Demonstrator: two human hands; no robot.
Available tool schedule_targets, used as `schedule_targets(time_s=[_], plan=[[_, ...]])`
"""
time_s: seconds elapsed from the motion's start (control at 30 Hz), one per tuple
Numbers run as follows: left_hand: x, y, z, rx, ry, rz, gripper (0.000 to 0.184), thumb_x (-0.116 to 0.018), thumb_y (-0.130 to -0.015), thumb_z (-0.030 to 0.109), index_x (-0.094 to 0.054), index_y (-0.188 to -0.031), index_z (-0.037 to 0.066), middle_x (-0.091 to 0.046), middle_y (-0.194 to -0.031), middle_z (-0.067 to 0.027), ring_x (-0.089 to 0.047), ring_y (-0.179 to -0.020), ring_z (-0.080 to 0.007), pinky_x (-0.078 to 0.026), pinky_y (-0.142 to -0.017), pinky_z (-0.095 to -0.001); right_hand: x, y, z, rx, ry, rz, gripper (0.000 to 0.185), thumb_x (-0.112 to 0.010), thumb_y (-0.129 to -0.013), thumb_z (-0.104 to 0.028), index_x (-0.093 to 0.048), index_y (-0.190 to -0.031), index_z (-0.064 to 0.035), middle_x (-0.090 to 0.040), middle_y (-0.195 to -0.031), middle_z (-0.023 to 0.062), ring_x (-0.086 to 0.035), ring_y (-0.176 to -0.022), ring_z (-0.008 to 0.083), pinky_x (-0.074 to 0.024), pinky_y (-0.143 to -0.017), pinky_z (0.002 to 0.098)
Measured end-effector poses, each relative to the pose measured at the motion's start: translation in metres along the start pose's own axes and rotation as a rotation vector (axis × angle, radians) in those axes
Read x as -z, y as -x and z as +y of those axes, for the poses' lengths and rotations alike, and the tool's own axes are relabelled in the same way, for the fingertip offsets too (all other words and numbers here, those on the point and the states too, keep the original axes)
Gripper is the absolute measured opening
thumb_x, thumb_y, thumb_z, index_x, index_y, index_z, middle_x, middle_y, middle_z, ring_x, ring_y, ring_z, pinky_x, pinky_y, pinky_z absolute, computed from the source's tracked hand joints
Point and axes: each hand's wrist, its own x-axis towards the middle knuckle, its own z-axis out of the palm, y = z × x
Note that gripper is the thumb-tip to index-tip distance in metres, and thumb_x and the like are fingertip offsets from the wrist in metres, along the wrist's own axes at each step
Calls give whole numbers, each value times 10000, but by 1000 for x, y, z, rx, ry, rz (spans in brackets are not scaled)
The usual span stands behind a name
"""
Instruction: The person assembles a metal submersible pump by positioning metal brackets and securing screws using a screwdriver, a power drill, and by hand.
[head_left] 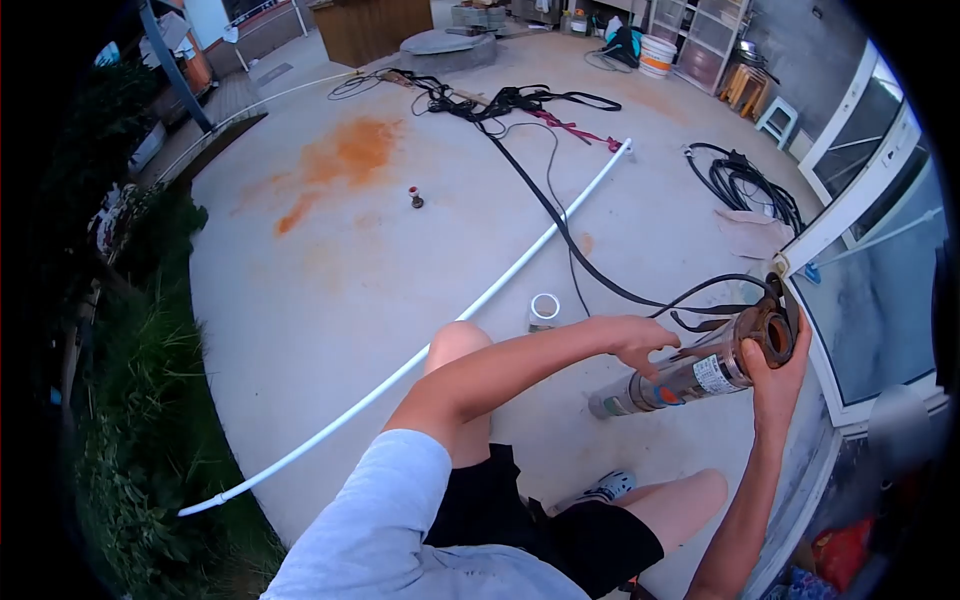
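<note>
A long stainless steel submersible pump (680, 383) lies tilted across the right side, its lower end close to the concrete. It has a white printed label and a rusty round outlet (773, 335) at its raised end. My right hand (776, 376) grips the pump just below that outlet, thumb in front and fingers around the far side. My left hand (645, 343) is over the pump's middle with fingers loosely apart, holding nothing; whether a fingertip touches the casing I cannot tell. A black cable (610, 288) runs from the outlet end back across the floor.
A long white pipe (520, 262) crosses the concrete beside my knee. A roll of tape (544, 306) and a small fitting (416, 198) stand on the floor. Tangled black cables (480, 100) lie behind, a coiled hose (745, 180) at right, near a glass door (880, 270).
</note>
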Motion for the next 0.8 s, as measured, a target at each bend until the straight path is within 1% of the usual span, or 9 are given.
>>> schedule_targets(time_s=[0.03,0.13,0.2,0.3,0.37,0.5,0.57,0.67,0.8], plan=[[-14,4,-17,-37,61,87,772,-808,-778,327,-501,-1412,13,-655,-1219,-245,-631,-1141,-399,-503,-967,-455,-3,0,-8,-58,-10,29,932,-839,-736,-387,-414,-1482,-26,-514,-1374,167,-541,-1265,288,-436,-1087,395],[-49,25,-53,58,-5,148,707,-800,-782,323,-551,-1375,28,-672,-1179,-224,-637,-1117,-395,-516,-932,-469,2,-2,1,-56,50,84,940,-832,-747,-402,-403,-1493,-22,-526,-1361,170,-545,-1256,292,-436,-1084,392],[-20,35,-24,207,-366,-382,597,-793,-794,297,-617,-1307,47,-686,-1139,-199,-643,-1106,-383,-524,-910,-474,14,-5,9,-94,68,32,974,-805,-785,-486,-371,-1529,-32,-492,-1428,185,-487,-1331,300,-393,-1113,400],[-15,51,-25,96,-111,-297,489,-797,-796,279,-668,-1212,55,-699,-1085,-167,-659,-1061,-373,-539,-868,-471,17,-4,3,-79,160,40,1004,-783,-786,-559,-369,-1532,-29,-487,-1434,175,-481,-1334,289,-384,-1119,395],[-5,55,-22,129,-126,-148,442,-794,-806,273,-671,-1163,43,-702,-1046,-152,-668,-1026,-371,-548,-830,-467,17,-2,1,-113,237,59,1050,-764,-777,-629,-361,-1537,-28,-483,-1440,173,-474,-1338,292,-377,-1126,401],[4,54,-32,233,-226,-200,432,-790,-815,278,-664,-1157,45,-703,-1051,-144,-673,-1024,-366,-552,-821,-468,19,-4,-1,-111,242,65,1087,-771,-757,-669,-359,-1544,-42,-472,-1453,179,-468,-1346,303,-372,-1131,411],[5,58,-34,288,-265,-262,438,-784,-823,268,-654,-1178,47,-700,-1053,-151,-670,-1031,-364,-549,-838,-473,17,-4,-6,-89,201,50,1050,-825,-742,-592,-385,-1528,-54,-520,-1399,176,-523,-1294,295,-422,-1092,395],[-1,64,-32,258,-193,-190,446,-789,-819,270,-649,-1181,49,-702,-1034,-149,-672,-1020,-363,-550,-842,-477,17,-5,-7,-83,197,57,1080,-828,-724,-620,-382,-1531,-58,-513,-1402,178,-523,-1296,298,-424,-1096,395],[6,67,-12,246,-176,-203,753,-798,-812,237,-448,-1469,124,-587,-1334,-151,-628,-1141,-371,-539,-899,-465,25,-6,-14,-152,200,-3,1045,-846,-721,-571,-407,-1518,-57,-514,-1401,183,-537,-1279,297,-435,-1086,387]])
